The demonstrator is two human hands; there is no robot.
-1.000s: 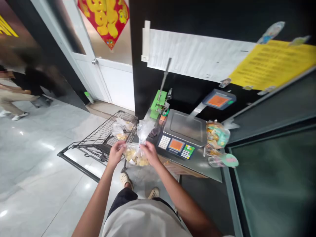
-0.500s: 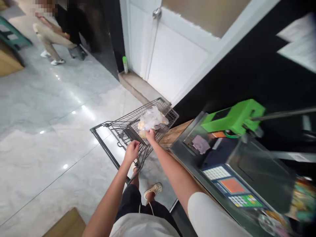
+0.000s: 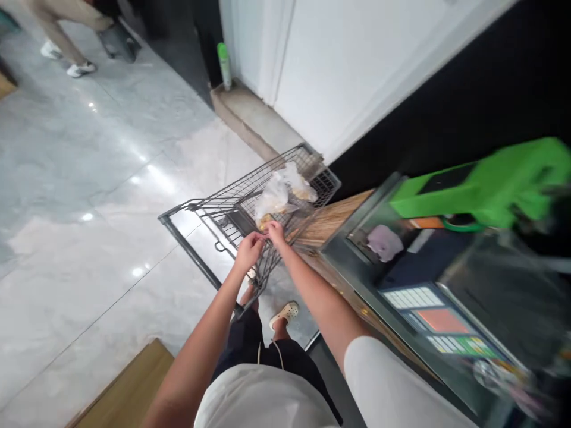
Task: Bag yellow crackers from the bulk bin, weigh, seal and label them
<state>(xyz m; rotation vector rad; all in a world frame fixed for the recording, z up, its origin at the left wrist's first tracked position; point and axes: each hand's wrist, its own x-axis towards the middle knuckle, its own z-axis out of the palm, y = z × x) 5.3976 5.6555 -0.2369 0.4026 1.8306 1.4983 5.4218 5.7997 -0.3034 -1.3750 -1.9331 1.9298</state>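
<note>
Together, left hand (image 3: 250, 249) and right hand (image 3: 275, 232) extend beside a plastic bag (image 3: 273, 197), fingers (image 3: 257, 238) curled, grip unclear.

A crinkled, see-through bag (image 3: 273, 197) of yellowish pieces sits in the cart (image 3: 196, 258). Another bag (image 3: 302, 185) lies just beyond.

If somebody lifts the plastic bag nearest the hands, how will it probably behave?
The bag would likely be floppy, as its thin plastic looks crumpled. Its yellowish contents may shift, since the film does not look stiff. It might snag on the cart, whose sides are open wire.
</note>
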